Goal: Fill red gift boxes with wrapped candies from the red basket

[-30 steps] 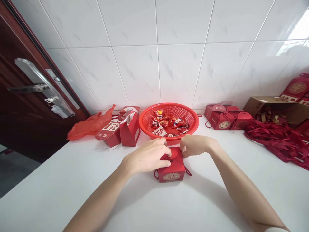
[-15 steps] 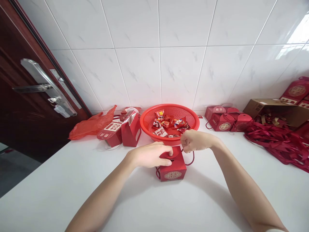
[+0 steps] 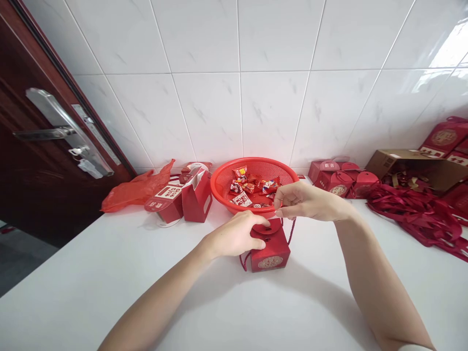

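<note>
A small red gift box [image 3: 271,253] with a round gold emblem stands on the white table, dark red cords at both its sides. My left hand [image 3: 239,235] lies on its top, thumb and fingers closed on the box's lid flap. Above the box's right rear, my right hand [image 3: 307,201] has its thumb and fingertips pinched together at the cord, which hangs down to the right side of the box. Directly behind is a red plastic basket [image 3: 218,195] with wrapped candies [image 3: 252,187] in it, its front rim close to both hands.
Left of the basket are red boxes [image 3: 197,197] and a red plastic bag [image 3: 137,192]. To the right are closed red boxes [image 3: 338,183], a cardboard box [image 3: 382,163] and a heap of dark red ribbons [image 3: 413,214]. A tiled wall stands behind.
The box has shifted slightly right with my left hand on it. My right hand has turned and moved up and right, drawing the right cord upward.
</note>
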Tool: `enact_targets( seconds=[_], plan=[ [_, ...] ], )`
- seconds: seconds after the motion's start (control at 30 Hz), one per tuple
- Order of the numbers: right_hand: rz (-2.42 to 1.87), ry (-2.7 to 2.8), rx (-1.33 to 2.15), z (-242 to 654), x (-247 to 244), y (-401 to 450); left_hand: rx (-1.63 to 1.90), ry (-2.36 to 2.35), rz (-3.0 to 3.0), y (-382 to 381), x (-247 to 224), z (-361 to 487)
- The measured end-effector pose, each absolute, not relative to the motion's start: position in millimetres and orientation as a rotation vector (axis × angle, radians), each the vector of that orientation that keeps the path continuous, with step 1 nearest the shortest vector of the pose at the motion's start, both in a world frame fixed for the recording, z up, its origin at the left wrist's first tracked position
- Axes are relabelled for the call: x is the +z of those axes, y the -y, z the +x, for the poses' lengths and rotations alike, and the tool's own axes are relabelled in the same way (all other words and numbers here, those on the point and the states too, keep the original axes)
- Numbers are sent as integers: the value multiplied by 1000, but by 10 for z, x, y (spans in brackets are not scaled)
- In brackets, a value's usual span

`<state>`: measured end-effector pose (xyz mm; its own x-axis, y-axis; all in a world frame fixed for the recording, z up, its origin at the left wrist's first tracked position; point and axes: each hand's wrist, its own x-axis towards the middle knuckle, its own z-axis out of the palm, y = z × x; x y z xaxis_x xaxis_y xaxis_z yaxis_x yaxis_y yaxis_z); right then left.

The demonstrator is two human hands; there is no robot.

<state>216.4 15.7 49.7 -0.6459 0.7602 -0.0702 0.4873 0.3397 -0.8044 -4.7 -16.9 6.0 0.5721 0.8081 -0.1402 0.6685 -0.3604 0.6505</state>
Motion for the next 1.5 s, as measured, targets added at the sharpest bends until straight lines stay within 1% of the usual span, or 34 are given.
enact_targets(
  seconds=[0.17,0.3,0.37,0.43,0.57,0.7,0.8,0.9,1.03,1.1,1.2,1.3,1.43,1.5],
  plan=[
    [-1119,2286,1084,2218,554,-100,531,-1061,1770,206,203,-112],
    [-1117,2280,1058,2230,614,-2,784,-785,1547,241,331,-151],
    [-1122,2282,1054,2201,617,64,843,-696,1503,275,357,-143],
    [-1150,2282,987,2150,593,126,850,-655,1503,313,362,-125],
    [-1251,2283,703,2041,521,182,863,-600,1556,372,345,-97],
    [-1379,2281,530,2091,557,155,868,-638,1651,373,304,-92],
    [-1448,2141,534,2319,670,149,863,-712,1746,301,240,-97],
    [-1456,1853,557,2671,780,147,895,-759,1826,161,159,-111],
    [-1618,1541,555,3198,789,-14,864,-763,1823,-44,65,-126],
    [-1711,1460,466,3453,715,-175,846,-779,1784,-115,27,-126],
    [-1967,1332,258,3783,536,-417,819,-817,1759,-176,-17,-122],
    [-2059,1252,112,4012,337,-568,797,-833,1772,-200,-46,-118],
    [-2077,1323,87,4163,118,-639,782,-831,1796,-212,-70,-114],
    [-2153,1370,98,4192,25,-663,768,-824,1804,-215,-81,-113]
  ],
)
